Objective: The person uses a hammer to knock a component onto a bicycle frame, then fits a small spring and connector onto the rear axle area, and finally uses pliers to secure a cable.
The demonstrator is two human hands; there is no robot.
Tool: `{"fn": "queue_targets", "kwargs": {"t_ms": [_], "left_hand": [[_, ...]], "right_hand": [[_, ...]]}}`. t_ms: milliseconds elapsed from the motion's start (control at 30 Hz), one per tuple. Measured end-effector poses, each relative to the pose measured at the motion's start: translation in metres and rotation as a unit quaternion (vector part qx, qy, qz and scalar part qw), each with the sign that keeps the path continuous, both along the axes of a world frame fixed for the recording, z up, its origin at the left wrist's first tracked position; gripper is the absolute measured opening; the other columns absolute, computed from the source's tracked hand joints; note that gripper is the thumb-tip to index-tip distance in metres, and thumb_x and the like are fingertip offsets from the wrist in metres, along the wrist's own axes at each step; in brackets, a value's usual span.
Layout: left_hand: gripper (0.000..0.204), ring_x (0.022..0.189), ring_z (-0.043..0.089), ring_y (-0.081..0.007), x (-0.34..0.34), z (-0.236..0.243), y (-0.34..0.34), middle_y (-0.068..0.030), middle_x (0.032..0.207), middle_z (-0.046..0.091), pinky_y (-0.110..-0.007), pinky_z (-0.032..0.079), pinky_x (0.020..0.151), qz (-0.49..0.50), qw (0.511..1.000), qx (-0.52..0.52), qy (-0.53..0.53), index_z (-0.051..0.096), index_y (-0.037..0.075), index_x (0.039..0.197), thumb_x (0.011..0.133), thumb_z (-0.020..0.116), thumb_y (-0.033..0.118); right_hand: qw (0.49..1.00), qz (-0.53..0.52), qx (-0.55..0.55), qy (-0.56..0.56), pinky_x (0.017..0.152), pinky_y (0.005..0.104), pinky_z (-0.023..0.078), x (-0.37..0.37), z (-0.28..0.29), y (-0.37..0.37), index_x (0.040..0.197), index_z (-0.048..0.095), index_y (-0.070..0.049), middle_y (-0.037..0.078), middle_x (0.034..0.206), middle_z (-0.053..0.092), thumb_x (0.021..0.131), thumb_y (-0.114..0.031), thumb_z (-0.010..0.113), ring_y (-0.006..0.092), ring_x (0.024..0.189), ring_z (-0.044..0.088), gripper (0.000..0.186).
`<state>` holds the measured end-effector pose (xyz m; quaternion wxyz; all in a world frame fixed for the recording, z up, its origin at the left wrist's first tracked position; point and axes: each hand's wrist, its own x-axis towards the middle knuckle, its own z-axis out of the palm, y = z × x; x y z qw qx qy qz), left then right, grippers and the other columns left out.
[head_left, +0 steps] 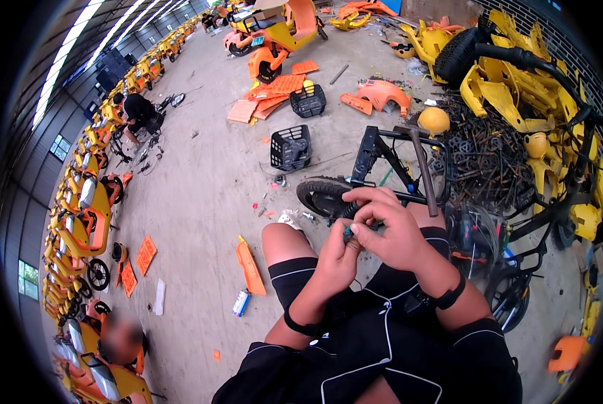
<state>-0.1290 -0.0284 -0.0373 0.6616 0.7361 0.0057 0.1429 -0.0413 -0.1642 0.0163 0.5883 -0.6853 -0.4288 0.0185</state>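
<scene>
My left hand (338, 254) and my right hand (394, 232) meet above my lap, fingers pinched together. Between the fingertips is a small green and dark piece (348, 232), mostly covered, so its kind is unclear. A thin dark wire seems to hang below the hands. Just beyond them stands a black scooter frame (367, 156) with a black-tyred wheel (322, 196). Across that frame lies a hammer (424, 172) with a long brownish handle.
Black metal parts (483, 151) are heaped at right, beside yellow body panels (503, 94). Two black baskets (291, 147) and orange panels (274, 87) lie ahead. Yellow scooters (89, 219) line the left. Another person (140, 111) crouches near them. A blue-white box (241, 303) lies left of my leg.
</scene>
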Motion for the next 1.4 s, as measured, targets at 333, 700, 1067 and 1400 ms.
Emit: {"fn": "queue_targets", "kwargs": {"t_ms": [333,700,1067,1400], "left_hand": [[0.008,0.080,0.061,-0.0208,0.003,-0.006,0.001,-0.0145,0.088,0.061,-0.035,0.049,0.069,0.033,0.996,0.080,-0.017,0.048,-0.001,0.108,0.101,0.048,0.003],[0.019,0.075,0.045,-0.0055,0.008,-0.015,0.000,0.0002,0.086,0.052,-0.023,0.040,0.064,0.021,0.998,0.044,-0.039,0.050,0.001,0.110,0.107,0.050,0.019],[0.008,0.079,0.062,-0.0193,0.010,-0.003,-0.002,-0.0149,0.087,0.063,-0.034,0.049,0.068,0.035,0.994,0.102,-0.016,0.047,0.000,0.106,0.102,0.049,0.006],[0.018,0.085,0.065,-0.0224,0.015,-0.019,-0.001,-0.0179,0.091,0.065,-0.035,0.050,0.072,0.030,0.999,0.016,-0.031,0.048,-0.002,0.117,0.101,0.050,0.005]], "right_hand": [[0.990,-0.027,0.020,-0.134,0.088,0.0381,0.048,0.000,-0.007,0.002,0.086,0.061,-0.003,0.012,0.120,0.066,0.082,-0.005,0.069,0.0265,0.101,0.058,0.010],[0.992,-0.036,0.029,-0.117,0.082,0.0324,0.049,0.000,-0.016,0.002,0.091,0.061,-0.002,0.011,0.120,0.067,0.085,-0.005,0.069,0.0201,0.096,0.059,0.010],[0.999,-0.044,0.021,-0.025,0.071,0.0277,0.050,-0.001,-0.014,0.001,0.089,0.063,-0.002,0.010,0.118,0.067,0.084,-0.002,0.067,0.0165,0.086,0.059,0.007],[0.982,-0.055,-0.012,-0.182,0.077,0.0328,0.052,-0.005,-0.014,0.004,0.092,0.060,-0.001,0.010,0.109,0.067,0.084,-0.002,0.067,0.0217,0.093,0.061,0.010]]}}
